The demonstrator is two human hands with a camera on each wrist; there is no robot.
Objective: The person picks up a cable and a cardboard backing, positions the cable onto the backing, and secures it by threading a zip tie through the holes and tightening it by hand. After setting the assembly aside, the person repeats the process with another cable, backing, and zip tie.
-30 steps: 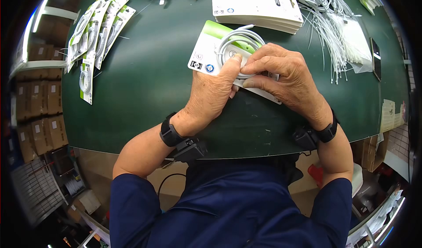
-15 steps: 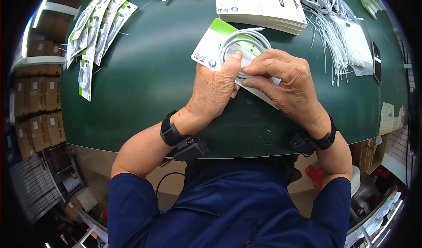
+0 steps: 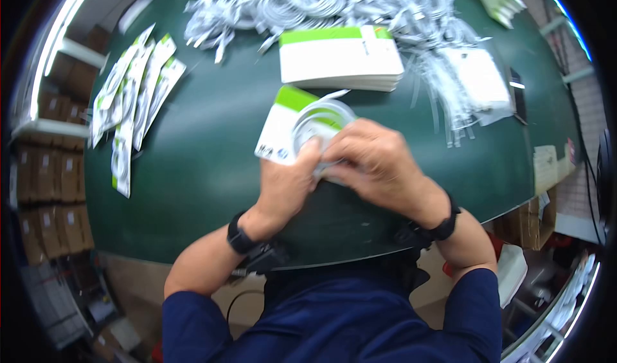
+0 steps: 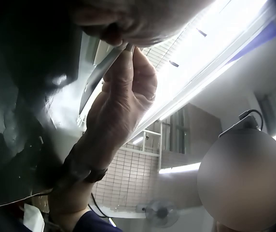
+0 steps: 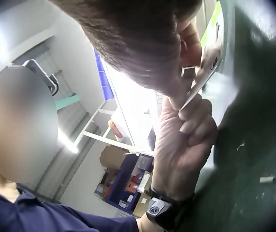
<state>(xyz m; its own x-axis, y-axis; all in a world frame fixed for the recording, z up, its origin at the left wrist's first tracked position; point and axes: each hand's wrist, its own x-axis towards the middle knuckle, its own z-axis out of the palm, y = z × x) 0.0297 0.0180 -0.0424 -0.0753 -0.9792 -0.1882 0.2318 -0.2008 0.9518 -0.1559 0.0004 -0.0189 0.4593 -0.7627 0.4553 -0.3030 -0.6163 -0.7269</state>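
A white and green packaging card (image 3: 275,131) is tilted in front of the person, with a coiled white cable (image 3: 335,109) on its face. The left hand (image 3: 286,186) grips the card from below, thumb over the coil and fingers behind. At the coil's lower right, the right hand (image 3: 379,160) pinches the cable with thumb and forefinger; its fingertips are blurred and partly cover the coil. Seen edge-on in the right wrist view, the card (image 5: 209,67) runs between both hands.
Behind the hands stands a stack of cards (image 3: 340,61), backed by a heap of white cables (image 3: 315,0). White cable ties (image 3: 443,99) and a plastic bag (image 3: 479,80) lie right, near a phone (image 3: 518,96). Several carded cables (image 3: 132,99) overlap at left on the green table (image 3: 212,170).
The head view has tilted up, so everything sits lower and more of the cable heap shows. Both hands keep their hold on the card and cable.
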